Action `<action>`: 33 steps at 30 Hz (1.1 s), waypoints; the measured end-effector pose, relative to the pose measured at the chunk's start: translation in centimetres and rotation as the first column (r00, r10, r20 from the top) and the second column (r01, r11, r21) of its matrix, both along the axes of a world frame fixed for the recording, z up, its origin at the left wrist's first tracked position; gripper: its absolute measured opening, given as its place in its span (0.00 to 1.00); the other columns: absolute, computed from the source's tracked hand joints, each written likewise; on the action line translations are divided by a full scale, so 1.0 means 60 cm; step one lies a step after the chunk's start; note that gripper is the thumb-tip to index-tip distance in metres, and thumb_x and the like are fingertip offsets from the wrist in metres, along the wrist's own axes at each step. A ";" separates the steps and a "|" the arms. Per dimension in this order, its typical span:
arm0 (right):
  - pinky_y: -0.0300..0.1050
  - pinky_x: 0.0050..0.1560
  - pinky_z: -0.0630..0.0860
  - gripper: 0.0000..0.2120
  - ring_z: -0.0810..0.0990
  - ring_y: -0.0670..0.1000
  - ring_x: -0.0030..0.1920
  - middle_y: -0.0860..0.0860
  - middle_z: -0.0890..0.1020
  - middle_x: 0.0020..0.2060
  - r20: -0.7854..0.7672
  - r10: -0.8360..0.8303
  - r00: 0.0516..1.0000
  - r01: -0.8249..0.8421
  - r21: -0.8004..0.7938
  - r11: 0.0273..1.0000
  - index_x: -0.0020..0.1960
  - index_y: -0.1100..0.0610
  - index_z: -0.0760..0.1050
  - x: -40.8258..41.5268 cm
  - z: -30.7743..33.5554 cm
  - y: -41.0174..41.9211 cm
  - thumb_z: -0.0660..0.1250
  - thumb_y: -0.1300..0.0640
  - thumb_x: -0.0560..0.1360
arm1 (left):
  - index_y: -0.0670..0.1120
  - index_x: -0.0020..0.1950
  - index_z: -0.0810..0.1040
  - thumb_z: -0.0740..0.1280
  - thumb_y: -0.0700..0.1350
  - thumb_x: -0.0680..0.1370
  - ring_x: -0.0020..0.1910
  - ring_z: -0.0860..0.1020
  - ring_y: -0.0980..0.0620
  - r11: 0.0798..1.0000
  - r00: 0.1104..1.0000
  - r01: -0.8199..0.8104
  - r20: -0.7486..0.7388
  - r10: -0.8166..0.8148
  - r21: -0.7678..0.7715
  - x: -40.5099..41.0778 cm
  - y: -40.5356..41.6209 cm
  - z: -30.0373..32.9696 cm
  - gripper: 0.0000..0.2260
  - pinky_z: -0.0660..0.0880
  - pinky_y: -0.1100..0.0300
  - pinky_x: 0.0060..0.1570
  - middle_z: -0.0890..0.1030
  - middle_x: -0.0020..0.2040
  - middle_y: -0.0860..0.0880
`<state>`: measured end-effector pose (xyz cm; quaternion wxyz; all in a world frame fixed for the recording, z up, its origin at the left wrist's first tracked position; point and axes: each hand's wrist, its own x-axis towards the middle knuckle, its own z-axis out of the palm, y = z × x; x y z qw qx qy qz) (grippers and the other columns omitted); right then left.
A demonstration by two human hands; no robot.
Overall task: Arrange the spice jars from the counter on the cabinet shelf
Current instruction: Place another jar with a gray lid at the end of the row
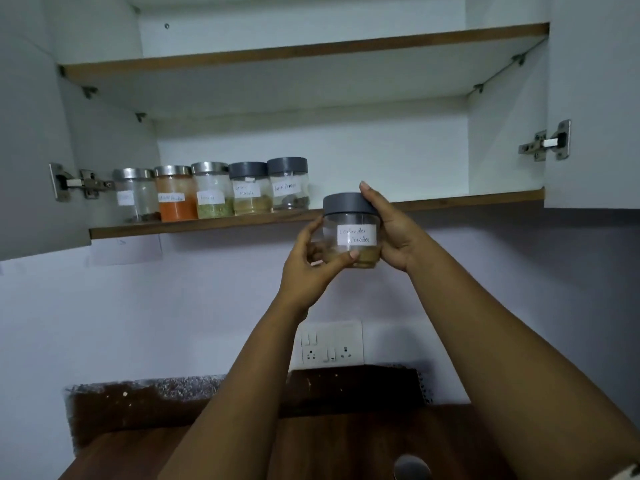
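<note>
My left hand (311,261) and right hand (391,233) both clasp the coriander powder jar (351,233), upright, just below the shelf edge (450,203). The free spot lies up and slightly left, beside the black pepper jar (288,183).

A white switch-and-socket plate (330,342) on the wall (138,306).
</note>
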<state>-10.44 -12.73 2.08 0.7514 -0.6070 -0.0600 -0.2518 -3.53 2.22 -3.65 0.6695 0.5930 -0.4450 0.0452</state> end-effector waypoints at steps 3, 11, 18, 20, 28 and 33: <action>0.60 0.61 0.76 0.33 0.82 0.60 0.56 0.58 0.83 0.56 0.047 -0.096 0.994 0.100 -0.076 0.992 0.63 0.57 0.78 0.009 0.059 0.009 0.72 0.36 0.67 | 0.60 0.71 0.67 0.78 0.49 0.68 0.59 0.77 0.57 0.998 0.997 0.024 0.073 -0.020 -0.053 0.021 0.002 0.055 0.35 0.76 0.65 0.53 0.78 0.58 0.54; 0.62 0.60 0.75 0.34 0.82 0.62 0.57 0.60 0.82 0.58 0.077 -0.111 0.991 0.122 -0.154 0.981 0.66 0.57 0.75 0.044 0.143 0.032 0.67 0.34 0.71 | 0.57 0.73 0.63 0.78 0.45 0.69 0.64 0.76 0.53 0.990 0.990 0.088 0.116 -0.075 -0.111 0.070 -0.002 0.138 0.37 0.76 0.52 0.62 0.75 0.63 0.46; 0.64 0.61 0.74 0.32 0.81 0.65 0.58 0.62 0.81 0.58 0.089 -0.112 0.990 0.124 -0.147 0.981 0.65 0.59 0.75 0.089 0.150 0.020 0.68 0.36 0.72 | 0.56 0.75 0.62 0.77 0.47 0.70 0.59 0.75 0.59 0.992 0.988 0.061 0.144 -0.046 -0.107 0.114 -0.022 0.142 0.38 0.79 0.57 0.56 0.71 0.64 0.52; 0.60 0.59 0.76 0.28 0.82 0.62 0.53 0.60 0.83 0.51 0.098 -0.157 0.983 0.171 -0.148 0.974 0.60 0.58 0.77 0.098 0.153 0.012 0.68 0.37 0.72 | 0.55 0.75 0.63 0.78 0.48 0.70 0.61 0.74 0.56 0.995 0.988 0.023 0.157 -0.007 -0.096 0.126 -0.033 0.146 0.38 0.77 0.53 0.60 0.67 0.66 0.49; 0.50 0.45 0.79 0.32 0.83 0.57 0.49 0.55 0.82 0.48 0.088 -0.421 0.903 0.429 -0.253 0.867 0.60 0.56 0.75 0.152 0.163 -0.039 0.63 0.30 0.71 | 0.45 0.60 0.75 0.70 0.51 0.75 0.54 0.74 0.50 0.792 0.608 -0.495 0.509 0.610 -0.358 0.182 -0.048 0.139 0.17 0.75 0.59 0.47 0.71 0.56 0.47; 0.49 0.46 0.77 0.34 0.79 0.54 0.54 0.53 0.76 0.57 -0.013 -0.491 0.871 0.454 -0.361 0.815 0.69 0.53 0.63 0.186 0.170 -0.067 0.59 0.30 0.74 | 0.44 0.38 0.75 0.65 0.43 0.77 0.33 0.71 0.50 0.600 0.294 -0.625 0.562 0.773 -0.499 0.236 -0.044 0.095 0.08 0.67 0.57 0.31 0.74 0.36 0.48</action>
